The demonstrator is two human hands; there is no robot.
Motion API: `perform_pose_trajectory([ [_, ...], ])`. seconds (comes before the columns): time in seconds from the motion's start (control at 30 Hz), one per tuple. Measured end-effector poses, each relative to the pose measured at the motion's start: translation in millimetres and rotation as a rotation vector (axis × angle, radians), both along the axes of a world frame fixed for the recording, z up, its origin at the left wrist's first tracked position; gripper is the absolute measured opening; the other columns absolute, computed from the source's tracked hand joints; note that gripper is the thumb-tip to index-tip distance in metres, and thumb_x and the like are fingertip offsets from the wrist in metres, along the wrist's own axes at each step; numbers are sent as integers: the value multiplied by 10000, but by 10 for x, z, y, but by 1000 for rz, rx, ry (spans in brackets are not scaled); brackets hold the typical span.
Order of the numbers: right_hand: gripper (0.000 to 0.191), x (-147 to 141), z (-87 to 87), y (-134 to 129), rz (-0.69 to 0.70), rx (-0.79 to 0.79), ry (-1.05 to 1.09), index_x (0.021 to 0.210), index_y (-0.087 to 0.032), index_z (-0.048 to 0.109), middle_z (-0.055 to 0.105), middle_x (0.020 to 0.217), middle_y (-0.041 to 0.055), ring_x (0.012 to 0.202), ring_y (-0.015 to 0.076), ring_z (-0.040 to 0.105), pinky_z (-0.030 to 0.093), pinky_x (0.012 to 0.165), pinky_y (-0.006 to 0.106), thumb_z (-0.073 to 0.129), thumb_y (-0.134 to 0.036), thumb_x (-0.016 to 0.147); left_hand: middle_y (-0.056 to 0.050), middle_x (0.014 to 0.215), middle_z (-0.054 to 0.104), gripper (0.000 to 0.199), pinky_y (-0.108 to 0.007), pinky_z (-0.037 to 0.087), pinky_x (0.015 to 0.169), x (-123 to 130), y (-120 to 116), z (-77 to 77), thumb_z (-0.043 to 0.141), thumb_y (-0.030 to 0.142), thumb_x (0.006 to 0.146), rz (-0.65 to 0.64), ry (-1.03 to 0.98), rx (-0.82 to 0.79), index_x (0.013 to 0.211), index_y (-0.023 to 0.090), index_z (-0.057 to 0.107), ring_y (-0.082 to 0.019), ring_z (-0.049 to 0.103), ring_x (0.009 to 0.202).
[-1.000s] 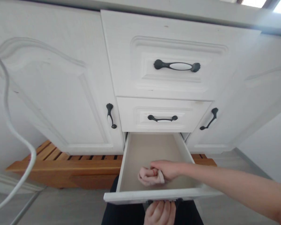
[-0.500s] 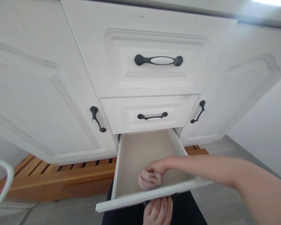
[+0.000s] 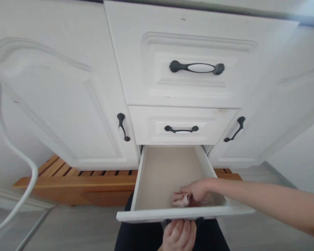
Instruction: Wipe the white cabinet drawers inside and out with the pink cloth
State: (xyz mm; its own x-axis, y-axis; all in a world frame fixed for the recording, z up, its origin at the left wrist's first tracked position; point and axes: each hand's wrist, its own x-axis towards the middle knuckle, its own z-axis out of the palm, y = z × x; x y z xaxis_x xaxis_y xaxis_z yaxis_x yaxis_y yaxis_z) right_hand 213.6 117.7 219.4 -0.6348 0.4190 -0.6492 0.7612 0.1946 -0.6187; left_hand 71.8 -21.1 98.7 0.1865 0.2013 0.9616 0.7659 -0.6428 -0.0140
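Observation:
A white drawer (image 3: 170, 167) stands pulled out below the cabinet's upper drawers. Inside it, close to the front panel, my right hand (image 3: 199, 190) is closed on a crumpled pale pink cloth (image 3: 180, 200). The cloth bunches out to the left of my fingers, and the front panel hides the lowest part of it. My left hand (image 3: 180, 234) is wrapped round the dark handle (image 3: 200, 220) on the outside of that drawer's front. Most of the handle is covered by the fingers.
Two closed drawers with dark handles (image 3: 181, 130) sit above. Cabinet doors flank them, the left one with a dark handle (image 3: 122, 127). A slatted wooden platform (image 3: 94, 183) lies under the cabinet. A white cable (image 3: 28, 162) hangs at the left. My legs (image 3: 138, 237) are beneath the drawer.
The camera view has shifted left. My right hand has moved slightly right in the drawer and now covers more of the cloth, which looks flatter. My left hand remains on the handle.

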Motion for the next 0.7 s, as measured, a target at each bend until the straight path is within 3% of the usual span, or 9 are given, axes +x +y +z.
perform_pose_trajectory([
  [0.1,174,-398,126,-106,75,-85,271,719,-191,562,493,702,-62,649,100,439,382,609,227,715,-272,704,33,703,706,205,-276,450,794,20,21,15,579,152,858,8,-31,34,822,239,761,-93,621,706],
  [0.17,144,-703,215,-159,-2,-90,438,758,-198,525,460,705,-60,650,94,409,366,605,220,634,-285,793,30,724,710,223,-279,444,772,11,17,5,560,147,866,0,-8,25,852,232,765,-94,624,718],
  [0.27,134,-1178,300,-186,-32,-23,564,735,-191,481,422,678,-63,648,89,375,354,616,221,603,-192,791,23,791,726,250,-292,448,794,-31,-8,-34,527,164,899,-15,41,-21,915,228,769,-98,635,769],
  [0.33,119,-1454,314,-189,-5,49,633,724,-178,508,468,695,-54,682,97,418,385,669,225,603,-116,758,22,813,730,218,-296,460,843,-61,-23,-52,562,176,887,-19,54,-37,935,232,767,-102,638,796],
  [0.4,99,-1644,323,-190,-6,28,729,886,-156,611,613,875,-3,851,130,548,432,827,235,605,-127,792,25,820,731,188,-292,468,877,-81,-30,-48,610,188,861,-17,66,-32,953,243,765,-101,633,807],
  [0.47,318,-1716,366,-189,-1,-130,835,1166,-158,617,642,1190,62,1146,168,568,388,1017,253,602,-207,852,27,819,733,187,-279,472,876,-89,-30,-30,624,194,851,-16,82,-30,962,253,763,-95,625,816],
  [0.53,397,-1666,468,-195,62,-265,944,1253,-165,604,607,1320,85,1286,186,518,331,1099,269,596,-235,862,26,815,734,187,-275,475,871,-88,-33,-21,620,190,846,-14,87,-30,952,251,762,-97,621,822],
  [0.6,302,-1518,613,-227,141,-252,1015,1127,-141,669,636,1251,97,1246,193,553,354,1084,276,568,-187,846,30,817,730,191,-280,472,878,-86,-47,-46,623,179,836,-13,65,-32,945,252,762,-101,621,821],
  [0.7,257,-1162,827,-367,222,-13,944,909,-130,689,612,1192,93,1174,171,566,395,1024,260,457,-67,819,31,841,727,154,-292,467,890,-83,-80,-150,687,262,812,28,148,-72,950,287,751,-127,619,837],
])
